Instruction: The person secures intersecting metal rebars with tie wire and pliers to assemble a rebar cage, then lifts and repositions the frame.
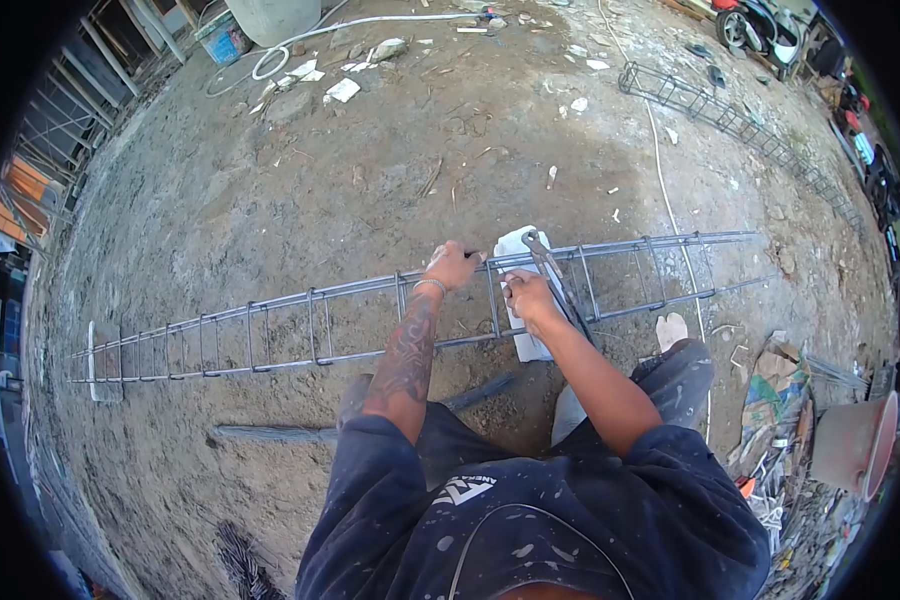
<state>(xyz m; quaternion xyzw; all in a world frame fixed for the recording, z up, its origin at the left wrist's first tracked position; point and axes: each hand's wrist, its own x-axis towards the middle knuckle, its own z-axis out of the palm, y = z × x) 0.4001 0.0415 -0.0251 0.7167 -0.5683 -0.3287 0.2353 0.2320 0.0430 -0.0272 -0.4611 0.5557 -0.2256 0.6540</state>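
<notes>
A long rebar cage (331,293) of thin steel bars and square stirrups lies across the ground before me. My left hand (453,265) is closed at its far upper bars, fingers curled by a stirrup. Just to the right, my right hand (528,298) is closed in a pinch over the cage; whatever it pinches is too small to make out. Beside it, a pair of long-handled pincers (542,254) leans across the bars, jaws pointing away from me. A whitish block (533,347) sits under the cage here. Another flat block (106,386) is under the left end.
Bundles of tie wire (275,433) lie near my legs. A second rebar cage (715,118) rests at upper right, with a pale hose (660,165) running past it. A bucket (854,446) and debris stand at right. Motorbikes (760,32) are parked beyond.
</notes>
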